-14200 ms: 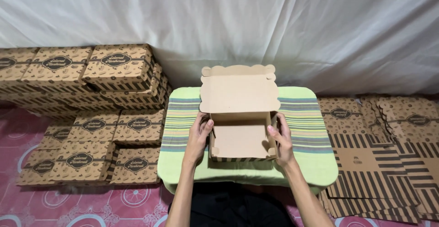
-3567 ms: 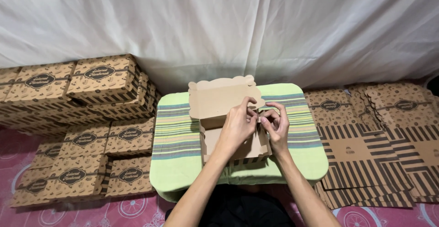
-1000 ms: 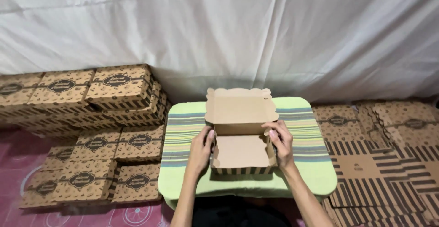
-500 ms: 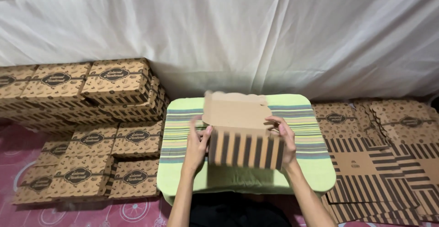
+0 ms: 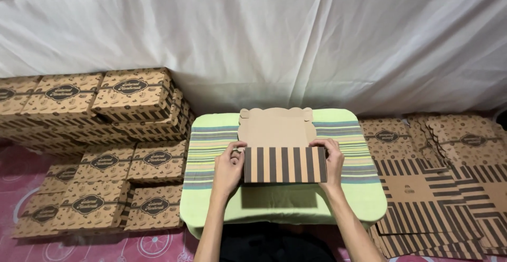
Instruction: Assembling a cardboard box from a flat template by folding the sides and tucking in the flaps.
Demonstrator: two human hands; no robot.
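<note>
White sheeting hangs in loose folds across the whole back of the room, down to the floor behind everything. From the head camera, the one view there is, a low counter sits in the middle under a green cloth with coloured stripes, its corners rounded and its near edge dropping away towards the person's lap.

On that counter stands a cardboard box, tipped so that its striped brown-and-dark side faces up and towards the person. Its plain lid flap, with a scalloped far edge, lies back flat on the cloth and nearly reaches the counter's far edge.

The left hand has its grip closed on the box's left end, thumb on top near the corner, fingers round the side. The right hand is grasping the right end in the same way. Both forearms come up from the bottom of the picture.

Bare cloth shows to either side of the box and in front of it, so there is free room on the counter out to both side edges.

To the left, folded boxes are stacked against the sheeting and spread over the pink patterned floor mat, close up to the counter's left edge. To the right, flat unfolded box blanks lie in overlapping piles, touching or just beside the counter's right edge.
</note>
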